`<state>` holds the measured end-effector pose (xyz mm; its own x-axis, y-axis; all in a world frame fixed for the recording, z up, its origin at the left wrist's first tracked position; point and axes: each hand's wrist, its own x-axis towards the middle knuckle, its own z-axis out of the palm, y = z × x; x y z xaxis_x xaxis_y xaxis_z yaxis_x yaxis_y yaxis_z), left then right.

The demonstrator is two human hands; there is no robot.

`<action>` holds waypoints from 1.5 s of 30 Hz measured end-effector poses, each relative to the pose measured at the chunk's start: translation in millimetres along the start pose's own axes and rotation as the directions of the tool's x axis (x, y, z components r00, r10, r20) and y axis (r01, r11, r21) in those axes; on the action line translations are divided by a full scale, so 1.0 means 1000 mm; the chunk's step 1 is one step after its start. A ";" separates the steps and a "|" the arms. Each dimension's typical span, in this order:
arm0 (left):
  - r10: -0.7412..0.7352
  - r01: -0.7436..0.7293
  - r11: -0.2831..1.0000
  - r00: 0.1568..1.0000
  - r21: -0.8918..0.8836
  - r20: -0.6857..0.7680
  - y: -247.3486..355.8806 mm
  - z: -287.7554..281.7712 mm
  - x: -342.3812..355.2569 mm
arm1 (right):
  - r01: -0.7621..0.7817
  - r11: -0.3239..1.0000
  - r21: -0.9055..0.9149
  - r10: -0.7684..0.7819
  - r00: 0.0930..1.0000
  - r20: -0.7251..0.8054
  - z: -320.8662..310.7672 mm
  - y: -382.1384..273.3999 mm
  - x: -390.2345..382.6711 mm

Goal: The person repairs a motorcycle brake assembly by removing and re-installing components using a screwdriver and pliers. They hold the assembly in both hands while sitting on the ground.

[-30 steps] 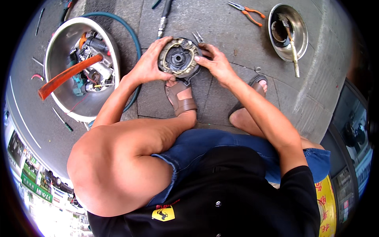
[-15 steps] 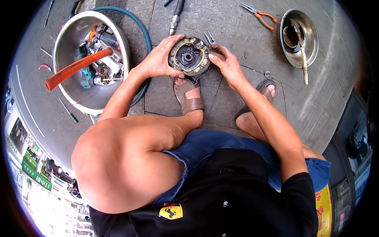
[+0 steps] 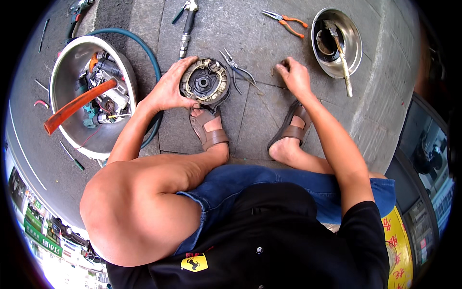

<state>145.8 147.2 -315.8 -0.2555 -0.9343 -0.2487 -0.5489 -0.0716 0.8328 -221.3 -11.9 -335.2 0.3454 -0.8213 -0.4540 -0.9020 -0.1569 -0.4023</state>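
Over grey paving (image 3: 252,127), my left grip (image 3: 168,90) clasps a round part (image 3: 203,83), face bared, pale ring (image 3: 222,82) apparently seated, and at three o'clock my right grip (image 3: 295,79) curls, contents unclear.

Dull, grimy metal round part (image 3: 203,83), glossy smooth metal large basin (image 3: 70,67), rough matt stone paving (image 3: 245,33).

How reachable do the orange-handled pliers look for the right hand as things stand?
Probably yes: the orange-handled pliers lie just beyond the right hand, with only pavement visible between them.
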 end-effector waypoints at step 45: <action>0.076 -0.076 0.997 0.997 0.015 -0.024 -0.002 0.001 0.000 | 0.480 0.834 0.272 -0.541 0.809 0.229 0.055 -0.184 -0.023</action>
<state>146.1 147.4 -317.9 -0.2771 -0.9453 -0.1725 -0.5401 0.0047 0.8416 -48.9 66.1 -293.9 0.8268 -0.4540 -0.3322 -0.5158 -0.3762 -0.7697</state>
